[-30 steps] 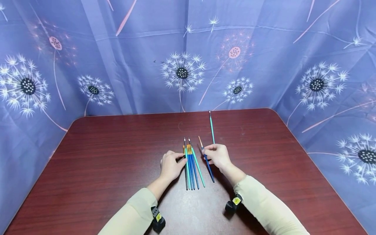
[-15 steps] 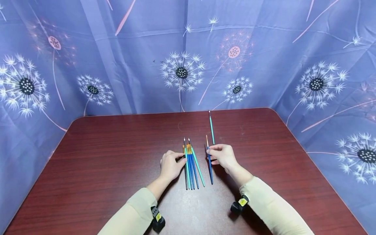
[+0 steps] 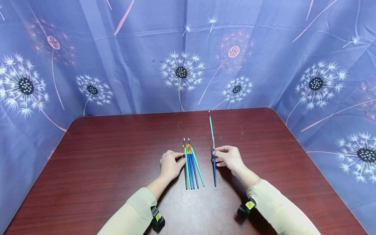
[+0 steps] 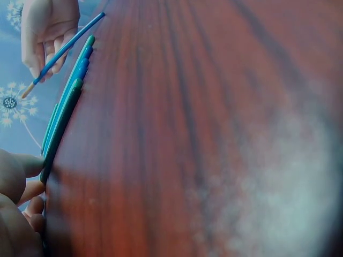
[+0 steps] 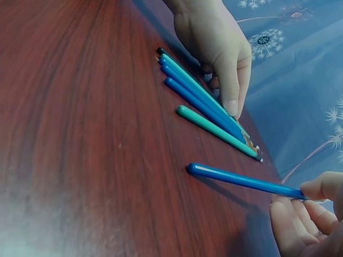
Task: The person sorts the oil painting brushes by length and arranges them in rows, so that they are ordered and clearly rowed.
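Note:
Thumb and fingertips of my right hand pinch a blue-handled paintbrush with a brown pointed tip, right of the middle of the table. In the right wrist view this blue paintbrush slants, its dark handle end low over the wood. Several paintbrushes lie side by side, with blue, turquoise and black handles. At their left edge my left hand holds the outer ones between thumb and fingers. A turquoise paintbrush fans out slightly at the row's right.
Another turquoise paintbrush lies alone toward the far edge, beyond my right hand. The dark red wooden table meets a blue dandelion-print cloth at the back and sides. Black wrist cameras sit by both sleeves.
My right hand has moved right with the blue paintbrush, away from the row. The brush has turned from slanting to nearly straight front to back. My left hand stays in place.

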Tool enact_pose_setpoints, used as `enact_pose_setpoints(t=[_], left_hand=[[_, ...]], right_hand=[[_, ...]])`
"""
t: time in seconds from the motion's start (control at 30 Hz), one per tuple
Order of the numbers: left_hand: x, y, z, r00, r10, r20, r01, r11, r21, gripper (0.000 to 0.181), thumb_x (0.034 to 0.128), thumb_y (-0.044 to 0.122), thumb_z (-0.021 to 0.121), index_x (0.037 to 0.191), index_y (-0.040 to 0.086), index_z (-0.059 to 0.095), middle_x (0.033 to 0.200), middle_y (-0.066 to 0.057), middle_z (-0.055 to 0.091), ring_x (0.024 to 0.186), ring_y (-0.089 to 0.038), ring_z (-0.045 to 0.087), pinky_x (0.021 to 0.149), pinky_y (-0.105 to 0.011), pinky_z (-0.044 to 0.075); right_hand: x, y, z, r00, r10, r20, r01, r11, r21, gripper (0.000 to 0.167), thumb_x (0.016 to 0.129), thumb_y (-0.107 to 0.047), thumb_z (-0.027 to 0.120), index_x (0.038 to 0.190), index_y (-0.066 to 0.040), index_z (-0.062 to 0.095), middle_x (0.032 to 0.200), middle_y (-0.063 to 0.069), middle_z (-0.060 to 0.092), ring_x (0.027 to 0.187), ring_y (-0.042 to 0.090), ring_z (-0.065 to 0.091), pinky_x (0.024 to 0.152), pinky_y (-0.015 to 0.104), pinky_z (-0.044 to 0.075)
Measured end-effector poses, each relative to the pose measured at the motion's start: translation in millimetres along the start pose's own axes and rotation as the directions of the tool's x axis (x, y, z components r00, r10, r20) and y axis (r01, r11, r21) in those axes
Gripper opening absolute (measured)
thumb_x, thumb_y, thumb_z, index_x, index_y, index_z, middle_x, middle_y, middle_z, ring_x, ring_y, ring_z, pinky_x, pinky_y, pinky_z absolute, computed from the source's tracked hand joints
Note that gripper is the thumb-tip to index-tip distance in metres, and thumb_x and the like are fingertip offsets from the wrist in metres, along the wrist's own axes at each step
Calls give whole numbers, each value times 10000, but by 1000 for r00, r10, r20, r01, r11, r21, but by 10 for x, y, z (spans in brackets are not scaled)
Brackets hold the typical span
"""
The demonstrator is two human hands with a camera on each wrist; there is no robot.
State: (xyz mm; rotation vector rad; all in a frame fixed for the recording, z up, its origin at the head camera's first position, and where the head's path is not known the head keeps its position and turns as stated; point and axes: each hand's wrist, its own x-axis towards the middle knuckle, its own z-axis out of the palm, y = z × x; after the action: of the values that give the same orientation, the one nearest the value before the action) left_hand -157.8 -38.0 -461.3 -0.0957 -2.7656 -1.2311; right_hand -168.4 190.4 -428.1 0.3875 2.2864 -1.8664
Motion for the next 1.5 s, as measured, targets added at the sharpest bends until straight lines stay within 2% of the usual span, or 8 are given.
enact_pose_setpoints(t=[0.3, 0.57, 0.9, 1.17, 1.5], left_hand=[[-9, 16, -21, 999, 36, -13, -36, 999, -1, 265, 821, 239, 713, 1049, 103, 729, 943, -67, 647, 907, -242, 539, 848, -442, 393], [0, 21, -25, 999, 32, -5, -32, 999, 4, 261, 827, 244, 708, 1052, 113, 728, 956, -63, 644, 922, -243, 539, 850, -442, 392], [4, 18, -25, 1000, 23, 6, -23, 1000, 2, 278, 832, 252, 705, 1071, 111, 722, 969, -63, 642, 940, -245, 536, 858, -444, 392], [-4, 11, -24, 1000, 24, 7, -24, 1000, 4, 268, 834, 245, 707, 1064, 107, 723, 956, -60, 638, 924, -242, 532, 851, -442, 390], [-6, 28, -32, 1000, 28, 3, -28, 1000, 3, 266, 836, 245, 704, 1064, 110, 723, 959, -61, 643, 927, -243, 536, 862, -447, 391]], right_hand=[[-62, 25, -108, 999, 20, 38, -19, 1000, -21, 271, 834, -45, 624, 1054, 115, 612, 791, 103, 717, 583, 104, 651, 555, 299, 578], [-97, 64, -194, 999, 28, 27, -26, 995, -94, 262, 831, -61, 621, 1037, 101, 629, 786, 67, 719, 596, 104, 646, 493, 270, 551], [-128, 118, -287, 1000, -8, 25, 13, 980, -199, 241, 811, -67, 654, 985, 99, 653, 748, 75, 716, 595, 114, 651, 480, 283, 546], [-148, 140, -319, 1000, -24, 8, 25, 968, -248, 201, 814, -52, 657, 953, 94, 665, 780, 121, 725, 591, 123, 659, 493, 310, 557], [-160, 164, -323, 997, -72, -15, 63, 940, -336, 181, 798, -78, 684, 909, 64, 685, 737, 110, 719, 550, 119, 642, 463, 306, 544]])
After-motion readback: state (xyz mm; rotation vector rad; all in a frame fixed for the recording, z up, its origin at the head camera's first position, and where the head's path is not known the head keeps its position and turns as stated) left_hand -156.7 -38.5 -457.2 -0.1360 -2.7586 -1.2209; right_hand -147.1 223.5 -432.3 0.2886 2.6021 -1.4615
